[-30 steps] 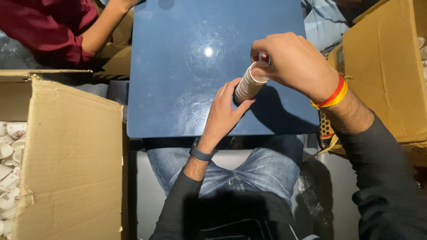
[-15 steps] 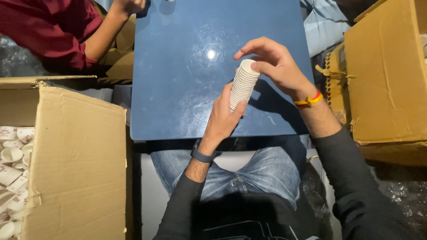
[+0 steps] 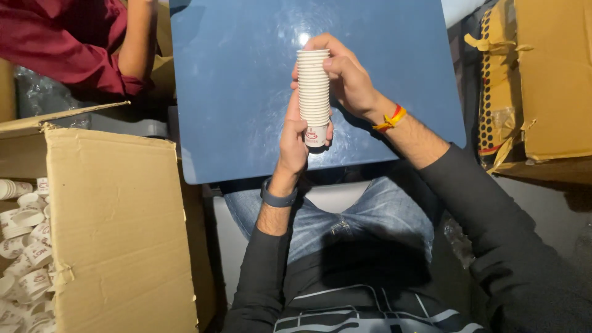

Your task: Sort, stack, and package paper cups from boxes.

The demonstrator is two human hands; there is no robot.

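Observation:
A stack of several small white paper cups (image 3: 314,92) is held over the near part of a blue table (image 3: 240,92). My left hand (image 3: 295,139) grips the bottom cup, which carries a red mark. My right hand (image 3: 348,77) wraps around the upper part of the stack, thumb against its side. The stack stands nearly upright in view, rims pointing away from me.
An open cardboard box (image 3: 117,222) at my left holds several loose white cups (image 3: 21,246). More cardboard boxes (image 3: 549,80) stand at the right. Another person in a red sleeve (image 3: 68,46) is at the far left of the table.
The stack has swung from a tilt toward the right to nearly upright and moved nearer the table's middle. My right hand has slid from the stack's top end to its side.

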